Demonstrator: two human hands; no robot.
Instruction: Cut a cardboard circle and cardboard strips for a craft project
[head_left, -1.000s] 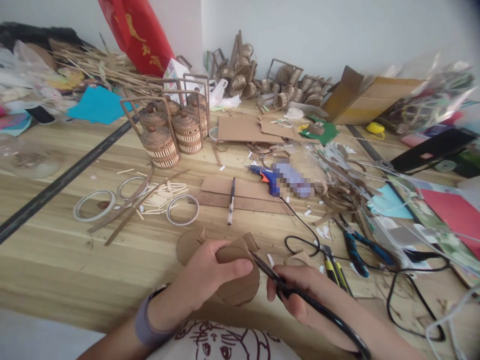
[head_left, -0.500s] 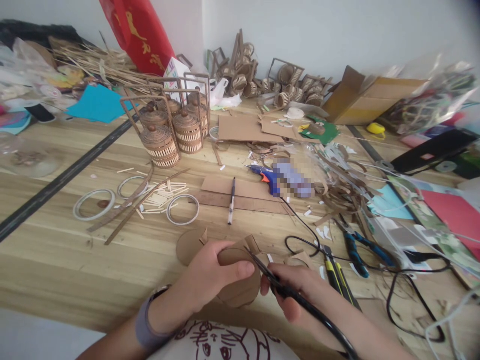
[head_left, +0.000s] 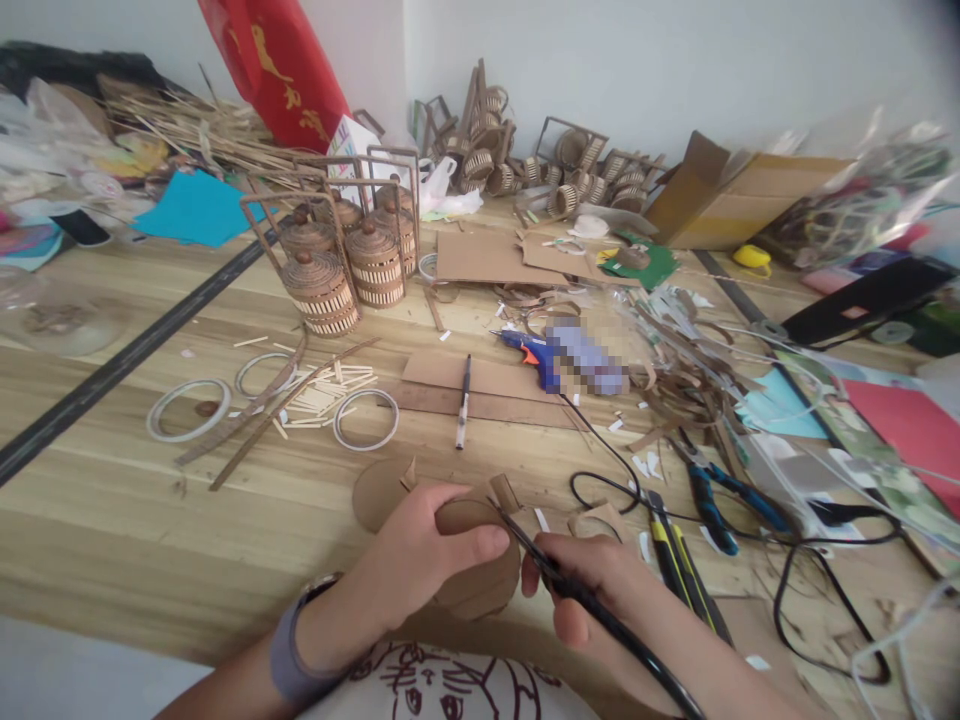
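My left hand (head_left: 431, 545) pinches a piece of brown cardboard (head_left: 480, 580) between thumb and fingers, near the table's front edge. A rounded outline is drawn or cut on its upper part. My right hand (head_left: 592, 580) is closed around black-handled scissors (head_left: 551, 570), whose blades reach the cardboard's upper right edge, where a narrow offcut stands up. Beside my left hand lies a round cardboard disc (head_left: 375, 490), partly covered by it. The ends of the scissor handles run along my right forearm.
A pen (head_left: 464, 400) lies on cardboard strips, with a blue glue gun (head_left: 529, 355) beyond. Tape rolls (head_left: 366, 420) and short sticks (head_left: 319, 395) are left. Pliers (head_left: 720, 490) and yellow-black cutters (head_left: 675, 550) lie right. Lidded woven baskets (head_left: 322, 295) stand behind.
The scissors have shifted slightly, their blades now looking closer together at the cardboard edge. The narrow offcut has tilted a little. Both hands have barely moved.
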